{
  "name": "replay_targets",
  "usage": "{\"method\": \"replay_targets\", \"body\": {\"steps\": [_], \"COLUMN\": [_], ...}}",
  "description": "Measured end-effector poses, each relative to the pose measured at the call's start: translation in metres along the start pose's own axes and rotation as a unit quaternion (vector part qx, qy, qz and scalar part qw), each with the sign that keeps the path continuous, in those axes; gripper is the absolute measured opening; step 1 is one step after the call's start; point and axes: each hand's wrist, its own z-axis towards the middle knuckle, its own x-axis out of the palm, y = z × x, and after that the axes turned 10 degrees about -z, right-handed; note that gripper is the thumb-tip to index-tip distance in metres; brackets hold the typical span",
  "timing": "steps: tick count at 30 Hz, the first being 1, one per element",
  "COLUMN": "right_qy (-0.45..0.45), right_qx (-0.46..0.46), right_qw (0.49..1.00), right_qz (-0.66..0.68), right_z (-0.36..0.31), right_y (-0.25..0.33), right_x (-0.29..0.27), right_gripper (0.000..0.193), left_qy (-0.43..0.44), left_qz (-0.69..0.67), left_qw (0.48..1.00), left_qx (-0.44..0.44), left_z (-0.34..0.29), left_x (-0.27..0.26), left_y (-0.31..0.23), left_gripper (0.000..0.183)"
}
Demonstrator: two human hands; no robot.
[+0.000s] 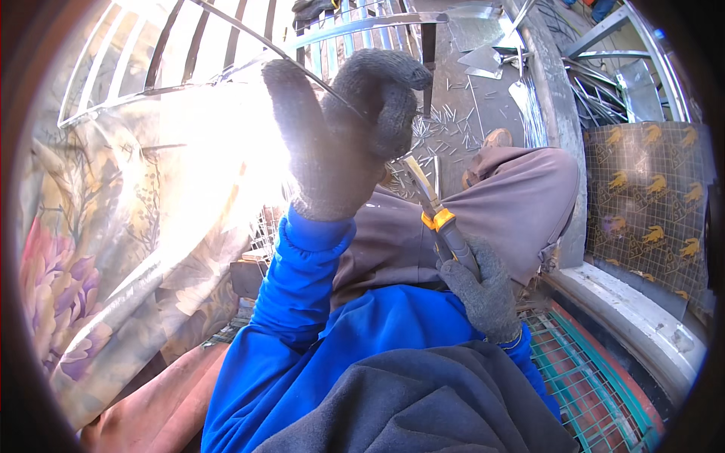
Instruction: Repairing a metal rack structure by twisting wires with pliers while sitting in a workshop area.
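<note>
The left hand is pinching a thin wire up by the metal frame, the right hand is gripping pliers low over the lap, so cutting looks yet undone.

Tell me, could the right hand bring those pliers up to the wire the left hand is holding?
Probably yes: the pliers in the right hand already point toward the left hand gripping the wire, nothing between.

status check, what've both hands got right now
Left hand raised, gloved, pinching thin metal wire. Right hand gripping pliers by the handles, over the lap. Cut wire scraps on the floor ahead.
</note>
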Motion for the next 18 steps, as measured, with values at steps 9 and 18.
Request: {"method": "replay_targets", "body": {"steps": [9,18], "right_qy": [-0.001,-0.018], "right_qx": [0.022,0.043], "right_qw": [1.0,0.981], "right_qz": [-0.002,0.187], "right_z": [0.002,0.013], "right_y": [0.0,0.005], "right_x": [0.0,0.009], "right_gripper": [0.03,0.049], "left_qy": [0.164,0.077], "left_qz": [-0.098,0.15], "left_qw": [0.981,0.983], "left_qx": [-0.022,-0.072], "left_z": [0.01,0.024], "left_x": [-0.017,0.017], "left_y": [0.013,0.025], "left_gripper": [0.11,0.089]}}
